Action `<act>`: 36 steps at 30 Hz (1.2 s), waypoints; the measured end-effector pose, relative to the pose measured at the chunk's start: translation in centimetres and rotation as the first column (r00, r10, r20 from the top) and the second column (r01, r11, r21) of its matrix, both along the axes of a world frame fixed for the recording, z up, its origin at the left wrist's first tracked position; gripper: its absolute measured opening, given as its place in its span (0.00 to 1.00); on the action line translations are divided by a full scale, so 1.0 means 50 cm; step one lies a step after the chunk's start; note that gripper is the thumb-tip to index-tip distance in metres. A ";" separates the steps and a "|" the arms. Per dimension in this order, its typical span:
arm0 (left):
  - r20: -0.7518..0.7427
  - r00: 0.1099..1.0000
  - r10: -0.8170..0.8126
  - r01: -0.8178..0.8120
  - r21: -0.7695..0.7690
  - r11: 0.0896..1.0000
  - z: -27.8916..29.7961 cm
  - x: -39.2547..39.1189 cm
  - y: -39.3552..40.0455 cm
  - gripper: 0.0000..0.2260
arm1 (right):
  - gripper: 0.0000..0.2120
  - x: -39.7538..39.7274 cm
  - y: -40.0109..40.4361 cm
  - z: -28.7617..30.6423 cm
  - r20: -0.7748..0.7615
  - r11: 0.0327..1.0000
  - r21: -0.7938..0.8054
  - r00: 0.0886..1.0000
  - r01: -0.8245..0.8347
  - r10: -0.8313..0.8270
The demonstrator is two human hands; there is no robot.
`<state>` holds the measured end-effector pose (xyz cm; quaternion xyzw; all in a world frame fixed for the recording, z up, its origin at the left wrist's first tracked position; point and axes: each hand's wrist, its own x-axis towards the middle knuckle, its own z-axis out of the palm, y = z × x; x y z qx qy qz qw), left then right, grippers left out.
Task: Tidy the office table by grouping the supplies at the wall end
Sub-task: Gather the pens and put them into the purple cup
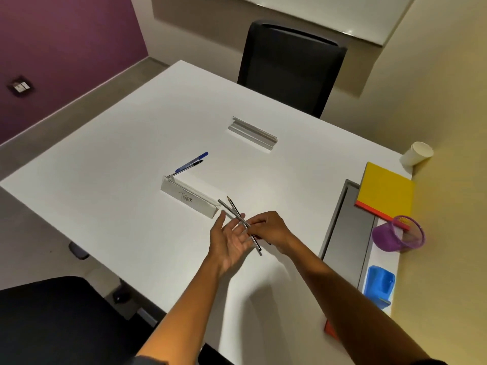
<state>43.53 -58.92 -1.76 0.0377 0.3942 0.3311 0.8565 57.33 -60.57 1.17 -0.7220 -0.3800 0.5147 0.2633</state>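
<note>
Head view: both forearms are seen reaching forward from the near edge over the white table (pixel 126 159).
Left hand (pixel 232 239): held palm-up and tilted, fingers straight and spread, thumb raised; nothing is gripped, though the pencils are laid across the fingertips.
Right hand (pixel 268 229): knuckles up, fingers curled, thumb and fingers pinched on the pencils near their middle.
Pencils (pixel 238 216): two thin grey ones, crossed in a narrow X; the tips are pointed away toward the name plate, the back ends are seen sticking out toward the wearer below the right hand.
Blue holder (pixel 379 283): set at the wall end, near right, beside a grey panel (pixel 347 227).
Purple mesh cup (pixel 400 234): lying on its side by the wall, just beyond the blue holder.
Yellow book (pixel 384 189): laid flat beyond the mesh cup, against the wall.
Name plate (pixel 189 200): marked "TIGER", placed just beyond the hands.
Pens (pixel 191 164): a blue and a dark one, lying together past the name plate.
Paper cup (pixel 416 156): tipped at the far wall corner.
Black chair (pixel 287 67): pushed up to the far side.
</note>
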 end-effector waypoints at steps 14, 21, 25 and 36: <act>-0.050 0.993 0.111 -0.110 0.017 0.994 -0.010 -0.122 -0.022 0.09 | 0.10 -0.086 -0.012 0.005 0.025 0.985 0.140 0.995 -0.101 0.099; 0.023 0.975 0.223 -0.221 -0.059 0.974 -0.060 -0.238 -0.005 0.36 | 0.10 -0.097 0.076 0.006 0.012 0.975 0.223 1.000 -0.022 0.020; 0.075 0.951 0.300 -0.295 -0.064 0.953 -0.091 -0.279 0.009 0.43 | 0.11 -0.101 0.150 0.002 0.088 0.968 0.238 0.994 -0.085 0.066; 0.087 0.921 0.379 -0.377 -0.031 0.926 -0.174 -0.305 0.073 0.45 | 0.14 -0.131 0.384 -0.109 0.459 0.827 0.318 0.838 -0.464 0.294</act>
